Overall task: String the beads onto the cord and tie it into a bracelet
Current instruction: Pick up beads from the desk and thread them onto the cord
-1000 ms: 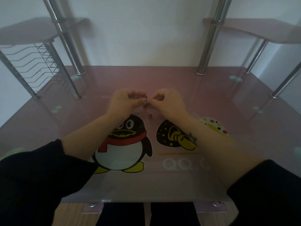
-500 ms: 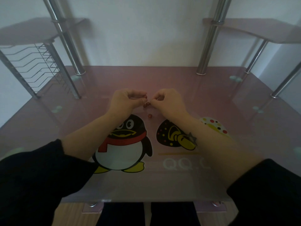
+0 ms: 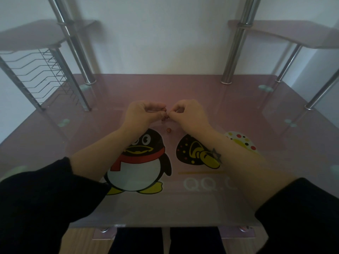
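Two hands meet at frame centre, the left hand (image 3: 140, 114) and right hand (image 3: 190, 114); about three small red beads (image 3: 165, 115) between their fingertips; one loose bead (image 3: 168, 130) just below; one pink glass table (image 3: 183, 92); one penguin print (image 3: 141, 162) lower centre.

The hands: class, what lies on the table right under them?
One small reddish bead lies on the pink glass table, just below the left hand and right hand. The cord is too thin to see.
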Motion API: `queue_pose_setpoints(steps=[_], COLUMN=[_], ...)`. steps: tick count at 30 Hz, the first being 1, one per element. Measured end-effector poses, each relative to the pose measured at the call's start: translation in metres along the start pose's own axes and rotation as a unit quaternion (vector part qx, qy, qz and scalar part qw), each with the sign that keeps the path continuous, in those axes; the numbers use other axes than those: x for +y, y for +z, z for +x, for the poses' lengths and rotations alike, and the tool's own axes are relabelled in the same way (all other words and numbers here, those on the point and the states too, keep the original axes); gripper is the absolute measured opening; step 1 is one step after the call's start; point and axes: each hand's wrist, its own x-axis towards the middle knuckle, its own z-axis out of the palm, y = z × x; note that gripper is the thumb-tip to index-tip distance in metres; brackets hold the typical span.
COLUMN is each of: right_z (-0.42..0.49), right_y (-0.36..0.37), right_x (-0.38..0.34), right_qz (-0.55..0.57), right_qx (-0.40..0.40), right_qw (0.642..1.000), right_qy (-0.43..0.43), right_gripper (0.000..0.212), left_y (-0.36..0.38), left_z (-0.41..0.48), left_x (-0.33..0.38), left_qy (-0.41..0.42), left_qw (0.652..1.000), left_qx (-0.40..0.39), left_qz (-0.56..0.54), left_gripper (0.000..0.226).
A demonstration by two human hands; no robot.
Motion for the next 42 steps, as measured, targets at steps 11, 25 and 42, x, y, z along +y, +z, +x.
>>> queue_pose_setpoints(steps=[11, 25, 42], right_z=[-0.0014, -0.0016, -0.0038], right_y=[-0.0023, -0.0019, -0.0014], right_x=[-0.0019, 0.0000, -0.0011], right_qz=[0.024, 0.019, 0.027], right_qx=[-0.001, -0.017, -0.007], right_qw=[1.000, 1.000, 0.999], right_qy=[-0.009, -0.010, -0.024], right_gripper=[0.016, 0.013, 0.011], left_y=[0.0011, 0.0005, 0.0012], left_z=[-0.0024, -0.0019, -0.0021], left_x=[0.0002, -0.0011, -0.0056], left_qy=[0.002, 0.007, -0.003], left_qw=[1.000, 1.000, 0.998], left_qx=[-0.018, -0.002, -0.023], left_qz=[-0.017, -0.012, -0.057], left_gripper=[0.020, 0.017, 0.016])
